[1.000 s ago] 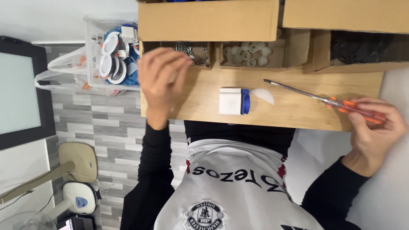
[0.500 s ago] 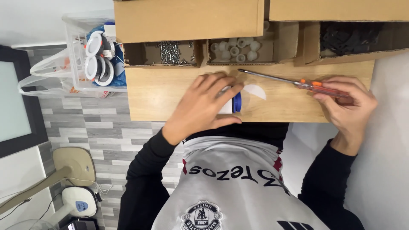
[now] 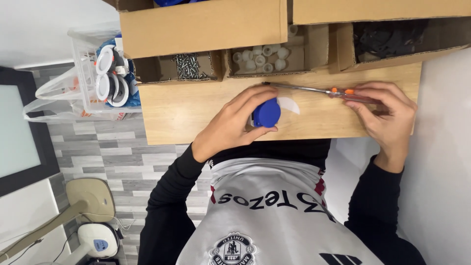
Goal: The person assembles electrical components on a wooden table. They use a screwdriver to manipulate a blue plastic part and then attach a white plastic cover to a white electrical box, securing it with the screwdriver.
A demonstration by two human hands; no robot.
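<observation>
My left hand [image 3: 229,126] is closed around a small round blue part [image 3: 267,113] with a white body behind it, tilted up off the wooden tabletop [image 3: 171,113]. A thin white curved piece [image 3: 290,104] lies just right of it. My right hand [image 3: 387,115] grips the orange handle of a long screwdriver [image 3: 304,89]. The shaft lies flat and points left, its tip just above my left fingers.
Open cardboard boxes line the far edge: one with screws [image 3: 189,66], one with white caps [image 3: 260,56], one with black parts [image 3: 387,34]. A clear bin [image 3: 105,73] of white and blue parts stands off the table's left end. A dark screen [image 3: 17,127] is at far left.
My left hand came from the screw box down to the blue and white part and tipped it up. The right hand kept hold of the screwdriver and stayed in place.
</observation>
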